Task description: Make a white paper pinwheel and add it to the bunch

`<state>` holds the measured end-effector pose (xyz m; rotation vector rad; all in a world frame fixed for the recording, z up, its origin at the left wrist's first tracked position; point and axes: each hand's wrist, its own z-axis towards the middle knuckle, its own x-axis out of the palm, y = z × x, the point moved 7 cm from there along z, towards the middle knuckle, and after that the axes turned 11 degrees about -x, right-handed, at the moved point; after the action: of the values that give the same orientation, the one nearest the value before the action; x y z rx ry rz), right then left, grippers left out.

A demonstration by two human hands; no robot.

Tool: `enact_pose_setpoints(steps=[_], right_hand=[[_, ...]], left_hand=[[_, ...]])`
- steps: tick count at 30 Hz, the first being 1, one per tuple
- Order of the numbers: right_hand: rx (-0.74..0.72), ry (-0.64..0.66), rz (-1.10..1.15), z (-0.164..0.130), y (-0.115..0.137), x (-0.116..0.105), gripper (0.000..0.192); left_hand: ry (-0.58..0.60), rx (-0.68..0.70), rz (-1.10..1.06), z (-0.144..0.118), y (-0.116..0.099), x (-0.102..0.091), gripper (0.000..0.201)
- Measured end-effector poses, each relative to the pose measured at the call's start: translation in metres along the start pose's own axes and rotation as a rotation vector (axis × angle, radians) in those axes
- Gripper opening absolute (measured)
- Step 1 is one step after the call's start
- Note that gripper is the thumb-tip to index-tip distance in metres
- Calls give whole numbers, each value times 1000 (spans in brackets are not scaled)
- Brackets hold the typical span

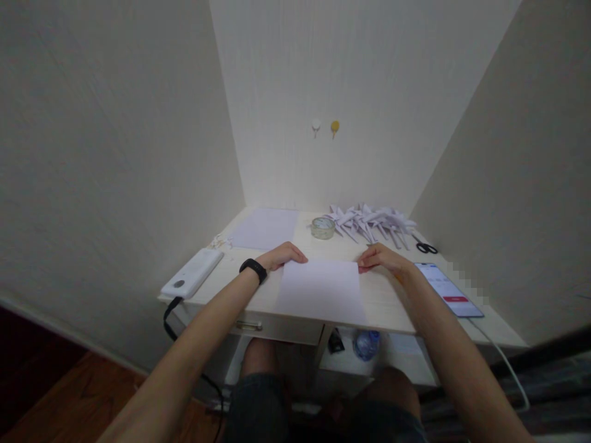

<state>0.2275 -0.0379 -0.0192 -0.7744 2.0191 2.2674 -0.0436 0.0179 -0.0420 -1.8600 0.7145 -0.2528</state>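
Observation:
A white sheet of paper (322,289) lies at the front of the desk, its near edge reaching the desk's front edge. My left hand (284,254) grips its far left corner, thumb on the top edge and the other fingers partly hidden. At the far right corner, my right hand (377,257) pinches the sheet between thumb and fingers. Beyond the hands stands a roll of clear tape (322,228). To its right, several folded paper pinwheels (369,221) are heaped against the wall.
More white paper (265,227) lies at the back left. A white power bank-like device (192,274) with a black cable sits at the left edge. On the right are black-handled scissors (425,248) and a phone (449,290) with a white cable. A plastic bottle (366,344) rests on the shelf below.

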Motion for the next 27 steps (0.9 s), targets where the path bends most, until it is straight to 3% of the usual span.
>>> enact_pose_setpoints(steps=[3, 6, 9, 15, 22, 27], right_hand=[[-89, -146, 47, 4, 6, -1, 37], [-119, -186, 73, 15, 4, 15, 47], [-94, -233, 91, 22, -8, 28, 40], [-55, -257, 139, 22, -26, 36, 35], [-48, -265, 161, 18, -22, 36, 33], [-43, -257, 180, 15, -21, 35, 31]], left_hand=[[17, 15, -33, -1, 0, 2, 23], [27, 23, -65, -5, -1, 4, 27], [22, 38, -55, -11, -2, 5, 26], [125, 96, 106, -13, -13, 14, 26], [114, 170, 327, 1, -33, 24, 21], [178, 92, 485, 1, -42, 34, 20]])
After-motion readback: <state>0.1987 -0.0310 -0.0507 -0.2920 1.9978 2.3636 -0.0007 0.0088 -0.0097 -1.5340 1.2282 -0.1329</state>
